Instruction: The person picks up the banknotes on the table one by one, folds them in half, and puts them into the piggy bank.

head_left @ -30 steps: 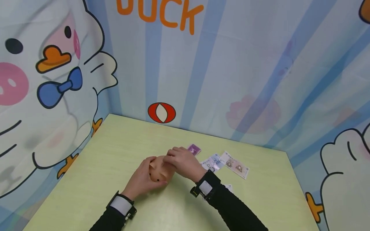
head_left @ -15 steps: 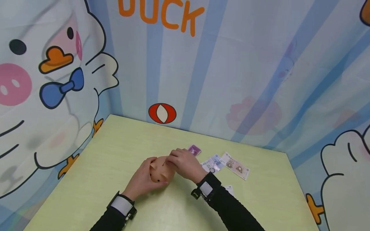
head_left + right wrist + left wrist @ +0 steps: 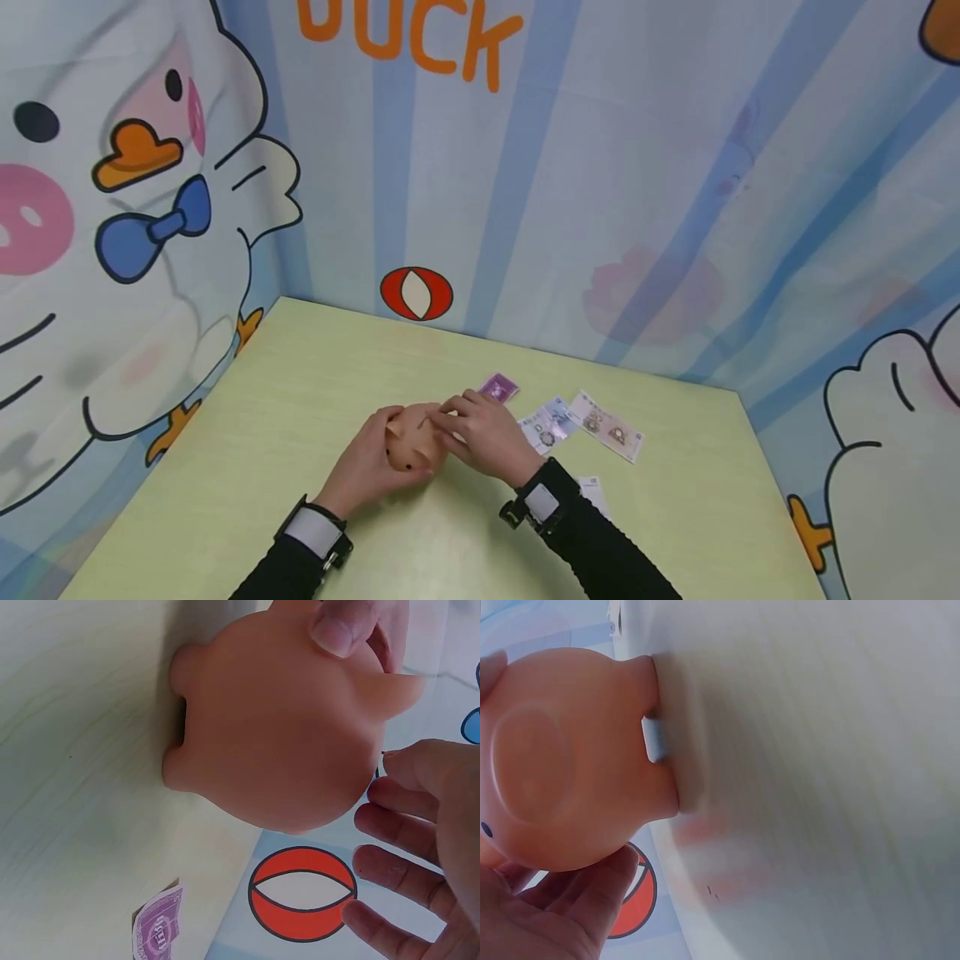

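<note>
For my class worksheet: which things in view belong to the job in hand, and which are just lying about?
Belonging to the job:
piggy bank, held by the left hand, right hand at its top
probably the purple banknote, blue banknote, pink banknote and partly hidden pale paper

Just there:
table, DUCK backdrop, left wristband, right wristband

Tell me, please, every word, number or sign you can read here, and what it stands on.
"DUCK": orange letters on the striped backdrop, tops cropped.
Purple note, blue note, pink note, pale note: print too small or blurred to read.
Piggy bank: no lettering visible.
</note>
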Demonstrator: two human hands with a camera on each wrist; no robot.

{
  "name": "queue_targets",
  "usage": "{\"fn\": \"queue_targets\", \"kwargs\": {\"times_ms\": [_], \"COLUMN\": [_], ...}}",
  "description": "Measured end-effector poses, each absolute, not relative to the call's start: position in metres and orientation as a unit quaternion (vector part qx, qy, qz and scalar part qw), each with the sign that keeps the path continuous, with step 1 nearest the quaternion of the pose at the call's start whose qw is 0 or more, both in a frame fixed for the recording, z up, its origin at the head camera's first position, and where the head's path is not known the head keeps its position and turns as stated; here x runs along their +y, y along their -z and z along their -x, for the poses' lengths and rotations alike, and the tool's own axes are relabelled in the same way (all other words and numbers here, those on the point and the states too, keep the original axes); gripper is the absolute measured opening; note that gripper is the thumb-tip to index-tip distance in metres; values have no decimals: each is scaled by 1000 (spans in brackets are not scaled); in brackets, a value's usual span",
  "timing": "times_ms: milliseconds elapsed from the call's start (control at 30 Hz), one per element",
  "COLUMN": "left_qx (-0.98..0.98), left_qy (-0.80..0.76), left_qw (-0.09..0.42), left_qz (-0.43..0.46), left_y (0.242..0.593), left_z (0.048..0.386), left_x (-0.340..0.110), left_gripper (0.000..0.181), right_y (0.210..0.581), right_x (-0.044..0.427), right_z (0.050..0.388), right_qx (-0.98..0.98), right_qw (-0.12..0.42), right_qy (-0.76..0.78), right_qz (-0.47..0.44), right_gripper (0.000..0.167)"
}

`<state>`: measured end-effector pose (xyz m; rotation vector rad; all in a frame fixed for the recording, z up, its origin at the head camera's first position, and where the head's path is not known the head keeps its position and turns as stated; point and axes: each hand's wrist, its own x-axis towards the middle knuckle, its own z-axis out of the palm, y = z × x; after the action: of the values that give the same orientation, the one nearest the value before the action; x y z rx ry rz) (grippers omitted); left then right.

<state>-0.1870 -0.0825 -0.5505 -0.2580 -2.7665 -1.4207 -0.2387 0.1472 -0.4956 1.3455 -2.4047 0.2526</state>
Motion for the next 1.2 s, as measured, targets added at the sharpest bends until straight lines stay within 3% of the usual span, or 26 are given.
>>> {"fn": "queue_targets", "kwargs": {"times_ms": [267,500,900,1200], "left_qx": [-891,-901,-911,-914], "left_qy": [445,422,368,307], "left_qw": [13,42,108,111], "left_qz": [93,94,152,242], "left_y": [549,527,487,477], "left_z": [187,183,166,149], "left_x": [-85,-87,-62,-40], "left_gripper": [111,116,96,76], "right_y": [492,502,527,541], "right_x": [175,207,232,229], "right_z": [254,276,309,326], "right_qx": [-889,-926,-951,-970], "right_qw": [161,114,83,58], "right_qy": [-145,-158,-148,-100], "right_qz": [-403,-324,-258,-216], "right_gripper": [28,27,27,35]}}
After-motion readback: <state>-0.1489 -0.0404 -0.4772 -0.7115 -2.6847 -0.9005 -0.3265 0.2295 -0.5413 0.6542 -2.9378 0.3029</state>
